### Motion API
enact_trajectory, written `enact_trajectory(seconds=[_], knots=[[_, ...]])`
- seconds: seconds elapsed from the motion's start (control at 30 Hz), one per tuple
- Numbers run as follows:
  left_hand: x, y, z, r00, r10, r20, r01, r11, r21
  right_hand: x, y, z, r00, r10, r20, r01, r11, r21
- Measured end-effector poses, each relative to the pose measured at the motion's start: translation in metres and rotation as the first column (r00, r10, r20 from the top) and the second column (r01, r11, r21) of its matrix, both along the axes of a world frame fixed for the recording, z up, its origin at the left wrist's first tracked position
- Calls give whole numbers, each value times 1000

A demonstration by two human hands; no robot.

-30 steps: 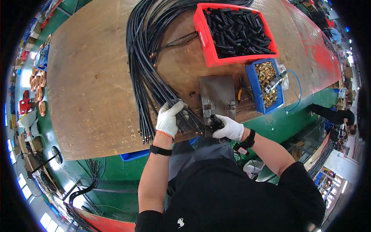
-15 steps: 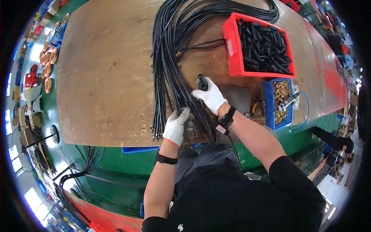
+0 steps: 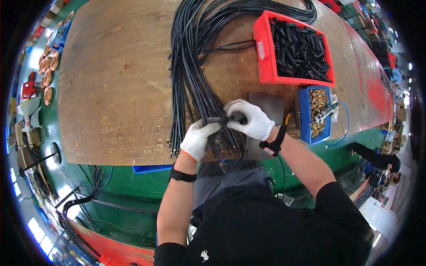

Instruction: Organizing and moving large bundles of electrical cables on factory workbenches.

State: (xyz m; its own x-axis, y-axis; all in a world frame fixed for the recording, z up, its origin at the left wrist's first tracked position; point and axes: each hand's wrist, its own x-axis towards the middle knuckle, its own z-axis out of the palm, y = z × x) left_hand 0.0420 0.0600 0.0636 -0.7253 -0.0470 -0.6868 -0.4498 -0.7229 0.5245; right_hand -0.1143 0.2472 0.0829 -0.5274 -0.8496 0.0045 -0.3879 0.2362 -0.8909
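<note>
Your right hand (image 3: 250, 119) covers part of the black piece (image 3: 239, 117) in its grip; what your left hand's (image 3: 198, 138) fingertips pinch, you cannot tell. The upper edge crops the cables (image 3: 190, 71) at 12 o'clock. Your right hand hides part of the plate (image 3: 271, 103). At 8 o'clock, the surface (image 3: 111, 93) hides most of a blue bin (image 3: 153, 169). At 3 o'clock, the brassy bits (image 3: 317, 103) are too small to tell apart.

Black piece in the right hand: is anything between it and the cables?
Nothing visible is. The right hand holds the black piece close beside the left hand, by the black cables; whether piece and cables touch is hidden.
</note>
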Motion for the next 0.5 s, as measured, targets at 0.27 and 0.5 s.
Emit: enact_trajectory(seconds=[0.27, 0.5], knots=[[-1, 10, 7, 999, 32, -14, -31, 997, 77, 8, 20, 0, 936, -78, 344, -20, 962, 273], [-3, 24, 1, 1000, 31, -4, -31, 999, -38, 57, 108, -13, 536, -359, 764, 120, 928, 352]])
